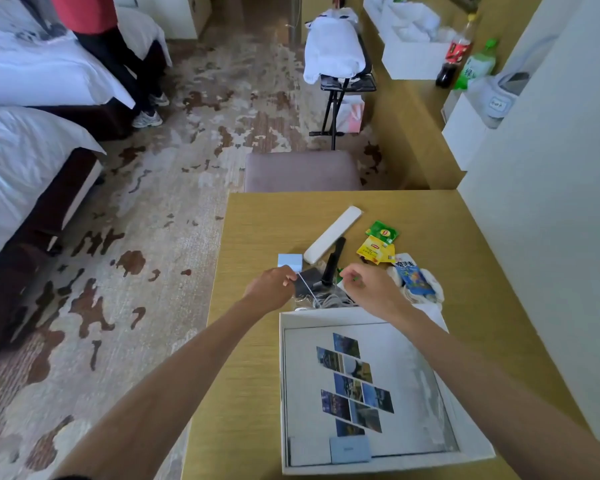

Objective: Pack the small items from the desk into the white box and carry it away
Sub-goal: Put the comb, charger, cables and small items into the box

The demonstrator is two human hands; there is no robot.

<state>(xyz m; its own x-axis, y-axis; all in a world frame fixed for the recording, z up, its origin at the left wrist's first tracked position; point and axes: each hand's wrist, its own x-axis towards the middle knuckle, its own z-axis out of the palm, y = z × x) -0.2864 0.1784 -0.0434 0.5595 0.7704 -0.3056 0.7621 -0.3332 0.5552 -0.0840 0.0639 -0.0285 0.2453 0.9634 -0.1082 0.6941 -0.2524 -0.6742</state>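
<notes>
Pinched between thumb and fingertips, the left hand has a closed grip on a thin white cable that runs down from it into a loose coil just beyond the near box wall; the right hand is also closed, its grip on something small and green that I cannot make out, and whether it also touches the cable I cannot tell. Between the two grips stand a dark adapter-like block and a black upright piece, so lifting the cable straight up first should keep it from dragging them. Gathering the slack into a few loops before moving seems wise, since a trailing end could snag the far clutter. Just behind the left grip lies a pale blue pad; beyond the right grip are a long white wrapped stick, green and yellow tea sachets and a blue packet. Directly below both wrists, on the tabletop, the white box lies open, its floor showing a printed photo sheet; a short draw toward the body and a low release would land the coil inside.
</notes>
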